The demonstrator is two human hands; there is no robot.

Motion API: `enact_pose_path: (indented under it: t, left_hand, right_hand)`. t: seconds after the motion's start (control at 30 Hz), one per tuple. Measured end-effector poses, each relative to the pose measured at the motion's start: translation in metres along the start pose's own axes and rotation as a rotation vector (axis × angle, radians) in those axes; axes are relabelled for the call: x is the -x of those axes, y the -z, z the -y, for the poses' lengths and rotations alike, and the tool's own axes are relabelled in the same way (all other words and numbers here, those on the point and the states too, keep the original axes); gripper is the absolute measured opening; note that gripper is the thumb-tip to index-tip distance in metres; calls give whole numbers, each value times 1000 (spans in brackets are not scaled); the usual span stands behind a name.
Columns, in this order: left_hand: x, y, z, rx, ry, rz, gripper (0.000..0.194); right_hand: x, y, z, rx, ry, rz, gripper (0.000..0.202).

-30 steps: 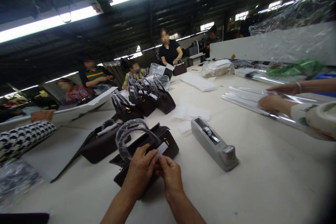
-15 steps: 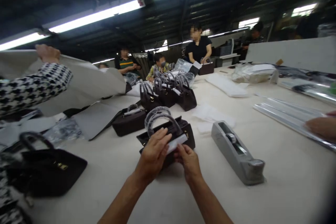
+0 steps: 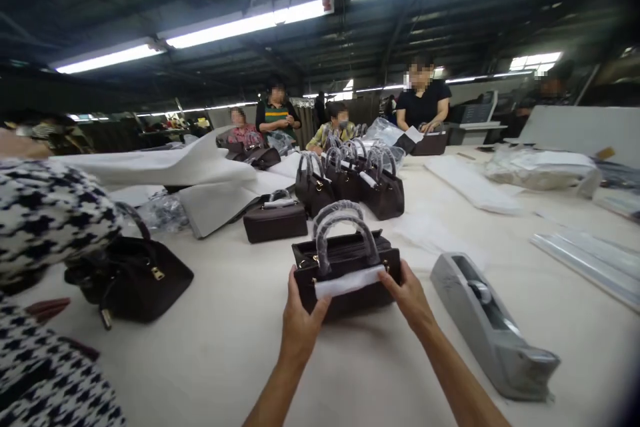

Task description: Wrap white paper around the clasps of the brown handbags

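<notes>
A dark handbag (image 3: 350, 300) stands upright on the table in front of me, its two looped handles wrapped in clear plastic. Across its near side lies a strip of white wrapping (image 3: 350, 281). My left hand (image 3: 303, 320) grips the bag's left end, thumb on the front below the strip. On the right end my right hand (image 3: 411, 297) is closed around the side, its thumb at the strip's right end. Fingers behind the bag are hidden. Just right of the bag rests a grey tape dispenser (image 3: 493, 330).
Several wrapped handbags (image 3: 383, 193) stand farther back, with another dark bag (image 3: 275, 221) nearer. At left, a co-worker's houndstooth sleeve (image 3: 55, 213) reaches in beside a handbag (image 3: 145, 280). Clear plastic sheets (image 3: 590, 267) lie at right. Co-workers are across the table.
Both hands have moved from the white strip in the middle to the bag's two ends. The bag now faces me more squarely. The co-worker's raised hand and the pale sheet have come down.
</notes>
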State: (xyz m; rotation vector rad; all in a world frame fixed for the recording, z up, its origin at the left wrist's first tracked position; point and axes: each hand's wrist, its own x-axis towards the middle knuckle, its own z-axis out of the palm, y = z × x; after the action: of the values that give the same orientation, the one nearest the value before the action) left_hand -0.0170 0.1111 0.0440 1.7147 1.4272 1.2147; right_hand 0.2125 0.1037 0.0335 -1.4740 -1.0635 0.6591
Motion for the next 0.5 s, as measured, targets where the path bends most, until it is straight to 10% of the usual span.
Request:
enact_pose_path:
  t: [0.3,0.5]
  left_hand:
    - [-15,-9,2,182,80,-24,78]
    - [-15,-1,12,284,86,37,76]
  right_hand:
    - [44,-13,8,198,-13,-255,82]
    - [46,-5,7,149,-56,-202,78]
